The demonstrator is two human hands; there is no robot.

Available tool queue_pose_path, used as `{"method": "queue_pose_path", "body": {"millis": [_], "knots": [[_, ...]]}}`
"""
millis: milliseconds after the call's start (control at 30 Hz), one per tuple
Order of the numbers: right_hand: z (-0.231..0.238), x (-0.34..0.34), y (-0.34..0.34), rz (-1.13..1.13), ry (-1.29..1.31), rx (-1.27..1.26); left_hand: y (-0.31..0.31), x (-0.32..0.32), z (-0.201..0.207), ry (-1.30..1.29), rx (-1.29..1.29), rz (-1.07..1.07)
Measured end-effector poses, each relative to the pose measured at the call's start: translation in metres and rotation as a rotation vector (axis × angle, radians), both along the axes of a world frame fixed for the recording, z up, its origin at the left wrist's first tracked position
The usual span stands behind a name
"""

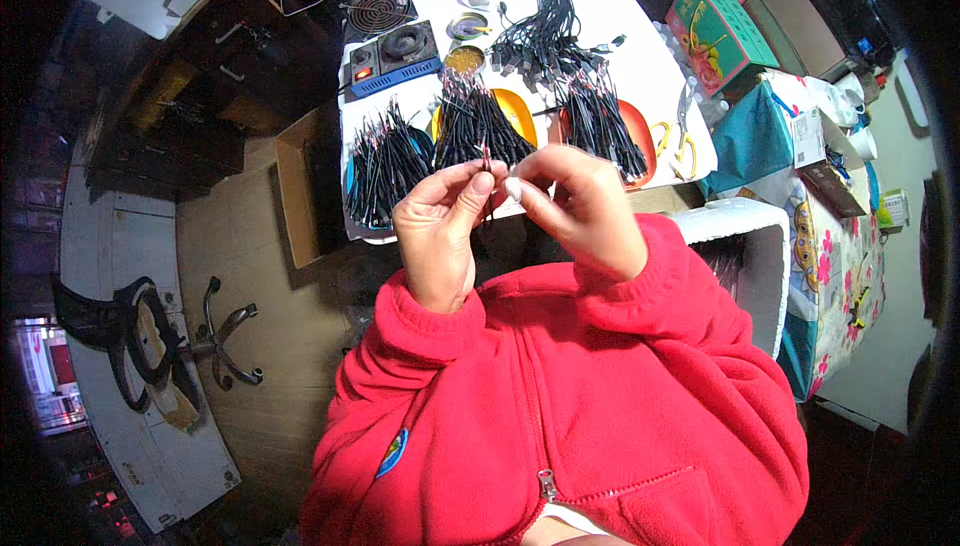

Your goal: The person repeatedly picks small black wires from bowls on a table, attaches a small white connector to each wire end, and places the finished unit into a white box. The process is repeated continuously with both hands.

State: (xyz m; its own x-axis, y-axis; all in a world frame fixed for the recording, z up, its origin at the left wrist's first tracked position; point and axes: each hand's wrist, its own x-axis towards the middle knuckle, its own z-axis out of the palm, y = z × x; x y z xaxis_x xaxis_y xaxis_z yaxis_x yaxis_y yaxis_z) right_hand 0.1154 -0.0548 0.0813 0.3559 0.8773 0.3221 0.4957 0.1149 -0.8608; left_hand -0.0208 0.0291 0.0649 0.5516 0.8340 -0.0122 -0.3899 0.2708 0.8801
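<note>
Between the thumb and fingers of my left hand (pixel 438 228) is a thin black cable (pixel 487 156) with reddish wire ends, held upright above the table's front edge. Right beside it, my right hand (pixel 592 208) is closed, thumb against the curled fingers. Something white shows at that thumb's tip; what those fingers pinch is too small to make out. Just beyond both hands, bundles of short black cables lie in a yellow tray (pixel 514 114) and an orange-red tray (pixel 638 141). Another cable bundle (pixel 388 161) sits at the left on a blue tray, mostly covered.
A blue double-burner hot plate (pixel 395 58) with a lit switch stands back left, beside a tin of amber material (pixel 464 59). Long black cables (pixel 545 21) lie behind. Yellow-handled scissors (pixel 684 141) rest at right. A foam box (pixel 745 231) and cardboard box (pixel 300 196) flank the table.
</note>
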Motion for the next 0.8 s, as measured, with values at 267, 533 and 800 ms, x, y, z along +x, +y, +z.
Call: {"method": "queue_pose_path", "body": {"millis": [267, 533, 800], "knots": [[0.003, 0.013, 0.004, 0.103, 0.323, -0.089, -0.002, 0.002, -0.001, 0.108, 0.127, -0.034], [-0.016, 0.004, 0.012, 0.376, 1.235, 0.122, -0.001, -0.005, -0.004, -0.108, -0.191, -0.185], [-0.012, 0.009, 0.007, 0.482, 1.151, 0.005, 0.007, -0.013, -0.002, -0.203, -0.37, -0.49]]}}
